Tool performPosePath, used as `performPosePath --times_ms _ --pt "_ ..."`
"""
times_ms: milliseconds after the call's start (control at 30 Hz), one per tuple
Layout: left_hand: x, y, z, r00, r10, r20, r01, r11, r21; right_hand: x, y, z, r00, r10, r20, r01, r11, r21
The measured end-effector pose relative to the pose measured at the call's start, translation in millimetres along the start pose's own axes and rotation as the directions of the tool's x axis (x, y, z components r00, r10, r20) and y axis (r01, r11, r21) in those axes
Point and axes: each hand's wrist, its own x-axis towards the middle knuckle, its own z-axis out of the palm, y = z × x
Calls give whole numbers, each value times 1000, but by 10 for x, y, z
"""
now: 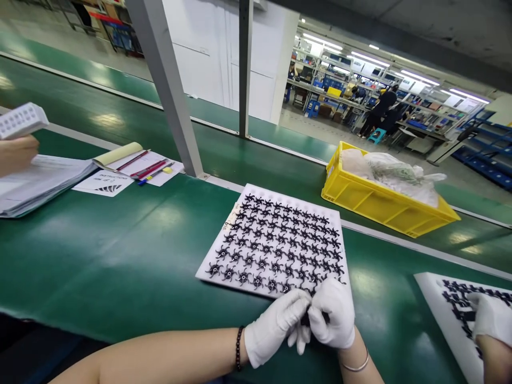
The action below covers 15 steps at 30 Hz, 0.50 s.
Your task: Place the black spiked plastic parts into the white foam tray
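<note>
My left hand and my right hand, both in white gloves, meet at the near right corner of a white foam tray. Their fingers are pinched together around a small black impeller, mostly hidden by the gloves. Rows of similar black impellers, with curved blades and a light centre, stand on the tray. Handwriting marks the tray's left edge. A dark bead bracelet is on my left wrist, a metal bangle on my right.
At right, a co-worker's gloved hand works over another white tray of black parts. At left, another person's hand holds a white block above papers. Pens lie beside a post. A yellow crate with plastic bags stands behind.
</note>
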Motion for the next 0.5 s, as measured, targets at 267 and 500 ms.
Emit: performPosePath --times_ms 267,500 --pt "-96 48 111 976 -9 -217 76 950 302 -18 38 -40 996 -81 -42 81 997 -17" --pt "-89 -84 21 962 85 -258 63 853 518 -135 73 55 999 -50 -10 48 986 -158"
